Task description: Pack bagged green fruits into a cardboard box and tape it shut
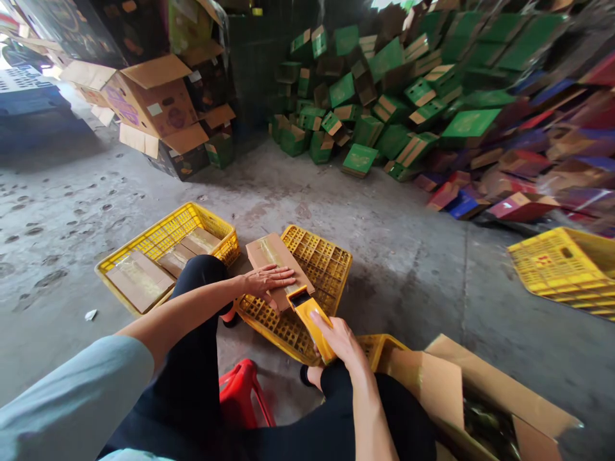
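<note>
A small taped cardboard box (269, 250) lies on an upturned yellow plastic crate (331, 272) in front of me. My left hand (269, 280) rests flat on top of the box, fingers stretched out across its tape strip. In my right hand (343, 339) is a long yellow tape dispenser (314, 330). Its dark front end touches or sits just over the near edge of the box; the exact contact is unclear. My right fingers are partly hidden beneath the dispenser. To the left, a yellow crate (166, 221) holds several taped boxes (140, 278).
A red stool (243, 390) shows between my legs. At lower right an open carton (444, 384) holds dark contents. Another yellow crate (552, 259) stands at the right. Green boxes (360, 159) are heaped at the back, with larger cartons (154, 105) stacked at left.
</note>
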{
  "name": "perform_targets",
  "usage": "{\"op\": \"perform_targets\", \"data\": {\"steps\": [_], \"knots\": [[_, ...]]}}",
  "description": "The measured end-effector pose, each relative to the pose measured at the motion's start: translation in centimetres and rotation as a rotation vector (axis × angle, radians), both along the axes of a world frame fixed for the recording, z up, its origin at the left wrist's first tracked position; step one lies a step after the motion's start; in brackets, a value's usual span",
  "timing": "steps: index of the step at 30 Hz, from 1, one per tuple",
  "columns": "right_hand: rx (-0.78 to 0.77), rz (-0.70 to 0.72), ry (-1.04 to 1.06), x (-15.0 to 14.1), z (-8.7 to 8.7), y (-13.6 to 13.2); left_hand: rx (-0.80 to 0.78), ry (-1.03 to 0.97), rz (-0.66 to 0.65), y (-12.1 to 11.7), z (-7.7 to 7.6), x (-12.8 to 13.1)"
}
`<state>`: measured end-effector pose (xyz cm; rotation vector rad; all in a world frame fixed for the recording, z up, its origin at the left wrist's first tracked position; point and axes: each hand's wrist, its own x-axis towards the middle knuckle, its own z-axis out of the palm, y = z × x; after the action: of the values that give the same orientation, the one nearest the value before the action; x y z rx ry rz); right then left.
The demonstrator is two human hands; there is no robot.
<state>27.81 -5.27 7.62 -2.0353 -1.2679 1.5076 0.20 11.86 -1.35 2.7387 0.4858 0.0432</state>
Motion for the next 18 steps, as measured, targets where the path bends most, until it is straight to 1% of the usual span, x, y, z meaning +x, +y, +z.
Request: {"op": "perform_targets", "data": {"steps": [5, 8, 11, 15, 18], "knots": [[-0.085, -0.043, 0.062, 0.4, 0.3, -1.0, -0.068, 0.048, 0.006, 0.3, 0.5, -0.1], [-0.104, -0.044, 0.049, 0.5, 0.4, -0.9, -0.084, 0.038, 0.046, -0.5, 0.6, 0.2], [-0.083, -0.033, 0.035, 0.6, 0.3, -0.9, -0.064, 0.037, 0.183, -2.9, 0.3, 1.8], [-0.086, -0.042, 0.046, 1.1, -0.3, -1.4, 0.027, -0.003, 0.456, -7.4, -1.0, 5.2], [-0.072, -0.038, 0.033, 1.5, -0.7, -1.9, 0.105, -0.073, 0.565, -9.6, -1.7, 7.0]]}}
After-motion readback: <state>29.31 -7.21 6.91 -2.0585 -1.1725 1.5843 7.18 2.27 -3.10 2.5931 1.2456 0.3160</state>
